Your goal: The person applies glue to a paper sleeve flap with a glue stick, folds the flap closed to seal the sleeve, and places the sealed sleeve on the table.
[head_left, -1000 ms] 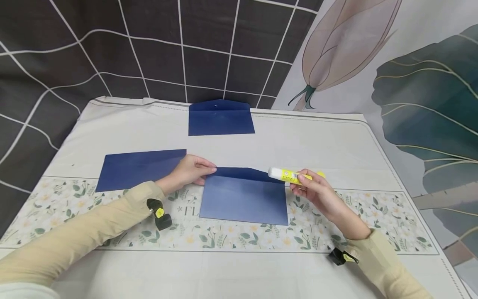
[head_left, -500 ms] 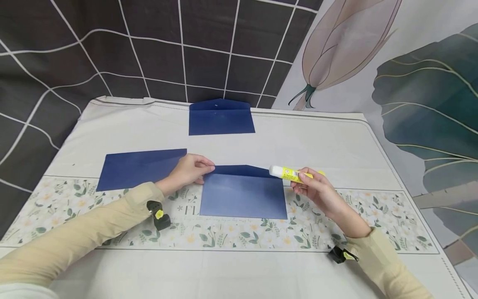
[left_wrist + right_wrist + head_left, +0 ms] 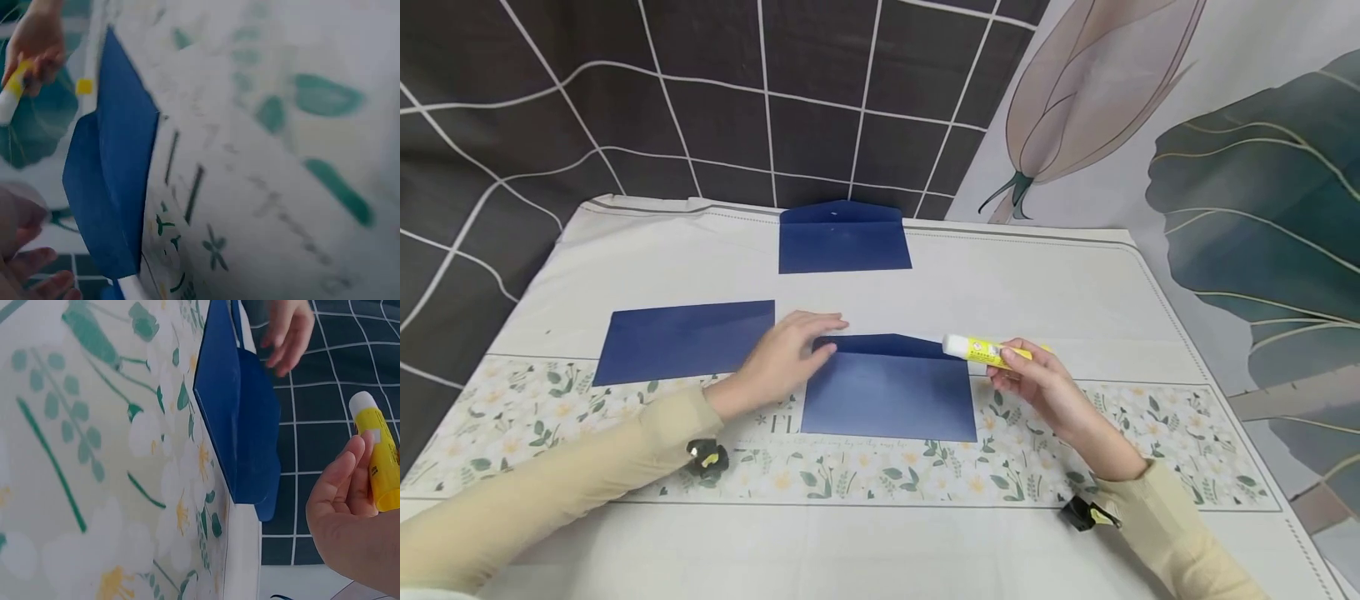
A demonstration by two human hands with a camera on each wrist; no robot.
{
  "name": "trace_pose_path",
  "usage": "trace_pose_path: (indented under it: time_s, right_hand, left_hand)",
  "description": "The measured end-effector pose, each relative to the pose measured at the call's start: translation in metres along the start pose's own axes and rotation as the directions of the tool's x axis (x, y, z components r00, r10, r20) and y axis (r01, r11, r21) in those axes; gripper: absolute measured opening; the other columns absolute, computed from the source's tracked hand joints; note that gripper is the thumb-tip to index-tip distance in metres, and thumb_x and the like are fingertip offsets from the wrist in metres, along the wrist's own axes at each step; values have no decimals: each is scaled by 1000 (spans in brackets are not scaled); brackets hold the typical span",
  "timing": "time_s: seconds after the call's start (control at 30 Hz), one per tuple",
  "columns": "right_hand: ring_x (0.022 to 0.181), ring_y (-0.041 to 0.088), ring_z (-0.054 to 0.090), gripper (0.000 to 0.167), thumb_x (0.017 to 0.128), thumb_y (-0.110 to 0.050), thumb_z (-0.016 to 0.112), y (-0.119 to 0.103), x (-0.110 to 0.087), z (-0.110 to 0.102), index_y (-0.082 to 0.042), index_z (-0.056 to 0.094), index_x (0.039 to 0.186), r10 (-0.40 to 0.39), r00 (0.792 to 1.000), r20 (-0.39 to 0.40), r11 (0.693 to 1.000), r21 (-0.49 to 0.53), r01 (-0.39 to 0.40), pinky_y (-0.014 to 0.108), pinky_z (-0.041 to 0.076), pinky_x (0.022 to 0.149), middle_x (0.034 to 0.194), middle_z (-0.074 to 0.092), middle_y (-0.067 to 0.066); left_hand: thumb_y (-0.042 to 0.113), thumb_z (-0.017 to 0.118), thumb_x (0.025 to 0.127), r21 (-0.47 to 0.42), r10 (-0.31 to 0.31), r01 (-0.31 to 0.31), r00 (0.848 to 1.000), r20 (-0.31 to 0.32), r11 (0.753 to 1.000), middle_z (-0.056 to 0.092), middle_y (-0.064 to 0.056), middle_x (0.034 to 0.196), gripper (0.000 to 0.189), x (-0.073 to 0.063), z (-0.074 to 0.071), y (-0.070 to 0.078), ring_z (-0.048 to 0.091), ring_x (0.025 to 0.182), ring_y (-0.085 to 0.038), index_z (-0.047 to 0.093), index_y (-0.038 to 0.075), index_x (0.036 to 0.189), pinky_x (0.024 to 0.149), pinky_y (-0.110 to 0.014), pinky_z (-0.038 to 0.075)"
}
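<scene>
A blue envelope (image 3: 887,396) lies flap side up in front of me, its flap (image 3: 880,343) raised at the far edge. At its left end my left hand (image 3: 786,354) holds nothing, with thumb and fingers spread apart around the flap's corner. In the left wrist view those fingers (image 3: 37,269) show beside the blue flap (image 3: 94,194). My right hand (image 3: 1033,375) grips a yellow glue stick (image 3: 988,351) above the envelope's right end, its white end pointing left. The right wrist view shows the glue stick (image 3: 378,450) between thumb and fingers.
Another blue envelope (image 3: 681,337) lies left of the worked one, partly behind my left hand. A third blue envelope (image 3: 844,246) with its flap up lies at the table's back edge. A white cloth with a floral band (image 3: 880,475) covers the table; a dark gridded curtain (image 3: 700,100) hangs behind.
My left hand has let go of the envelope's left corner and spread its fingers. The envelope shifted slightly away from me earlier. The right hand stays nearly still with the glue stick.
</scene>
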State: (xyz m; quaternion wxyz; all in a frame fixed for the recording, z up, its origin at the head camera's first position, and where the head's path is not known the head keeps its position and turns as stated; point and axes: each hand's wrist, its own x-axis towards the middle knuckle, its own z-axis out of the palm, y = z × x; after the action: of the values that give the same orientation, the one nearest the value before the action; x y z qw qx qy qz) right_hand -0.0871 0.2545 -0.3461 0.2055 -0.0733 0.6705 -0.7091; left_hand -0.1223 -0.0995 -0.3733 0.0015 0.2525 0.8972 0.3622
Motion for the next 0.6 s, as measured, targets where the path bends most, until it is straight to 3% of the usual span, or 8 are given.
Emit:
trace_pose_path:
  time_s: [0.07,0.13,0.2,0.3,0.37,0.43,0.53,0.6]
  right_hand:
    - [82,8,60,13,102,-15,43,-1,-1,0,-15,55,98,5,1000,-14,1000,-9,-5,22,51,77,89,65,-6]
    - [82,7,61,12,102,-15,43,-1,-1,-1,-15,55,98,11,1000,-21,1000,-13,-11,21,51,77,89,65,-7]
    - [81,7,61,13,103,-15,43,0,-1,-2,-15,54,98,12,1000,-24,1000,-18,-12,21,51,76,89,65,-7]
    - [79,7,60,13,103,-15,43,1,0,-2,-15,54,98,4,999,-33,999,-36,-5,20,51,75,87,66,-7]
    - [77,7,60,12,102,-15,43,1,1,-2,-14,54,98,-9,999,-48,998,-55,7,20,51,74,86,66,-8]
    - [75,7,61,10,102,-14,44,1,2,-1,-13,54,98,-25,997,-72,996,-82,19,21,52,74,85,66,-7]
    - [74,9,62,8,100,-14,47,2,5,0,-12,55,99,-43,993,-113,989,-145,27,22,53,73,83,65,-7]
    - [74,10,62,7,99,-15,49,2,6,0,-12,55,101,-50,990,-135,978,-208,22,23,54,73,84,64,-6]
  left_hand:
    - [17,59,94,112,136,-141,989,49,984,48,-12,145,44,-7,3,7,43,135,-33,53,9,137,113,-53,30]
    - [23,56,96,191,236,-259,962,136,947,40,-11,151,49,-15,5,12,36,141,-34,46,10,143,115,-55,26]
    - [29,53,97,239,307,-362,922,237,901,33,-10,155,54,-21,7,14,29,144,-32,39,11,147,116,-54,23]
    - [36,49,98,267,378,-490,846,375,830,26,-8,158,60,-28,9,15,22,147,-30,32,13,150,117,-55,21]
    - [39,48,98,265,412,-556,796,443,788,24,-7,159,62,-32,11,14,20,147,-30,30,14,151,117,-55,21]
    - [43,47,98,263,436,-603,757,487,753,25,-6,159,63,-36,12,13,21,147,-29,30,15,151,117,-55,22]
    - [49,45,97,259,438,-629,728,527,733,27,-3,159,66,-43,15,11,22,147,-27,30,16,152,117,-55,23]
    - [53,45,96,263,437,-634,723,535,728,28,-1,158,68,-48,17,10,23,147,-26,30,16,152,116,-55,23]
